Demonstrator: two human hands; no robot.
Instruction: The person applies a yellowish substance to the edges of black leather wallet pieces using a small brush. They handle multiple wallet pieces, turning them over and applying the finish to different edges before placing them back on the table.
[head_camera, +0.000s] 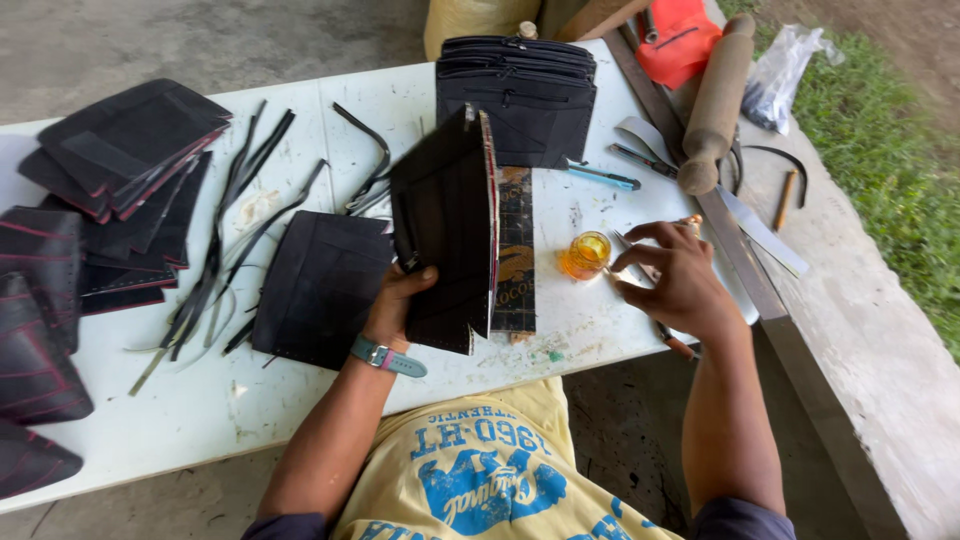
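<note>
My left hand (400, 300) grips a black stitched wallet-like piece (447, 225) with a red edge and holds it upright over the white table (250, 400). My right hand (675, 275) rests on the table at the right, its fingers pinched on a thin brush or stick (632, 262) beside a small glass pot of orange glue (586, 254). A dark printed strip (515, 255) lies flat under the held piece.
A flat black panel (320, 285) lies left of my hand. Stacks of black pieces (120, 150) and thin black strips (225, 240) fill the left side. Finished black pouches (520, 90) sit at the back. A blue-handled knife (605, 177), wooden roller (715, 100) and metal ruler (735, 250) lie right.
</note>
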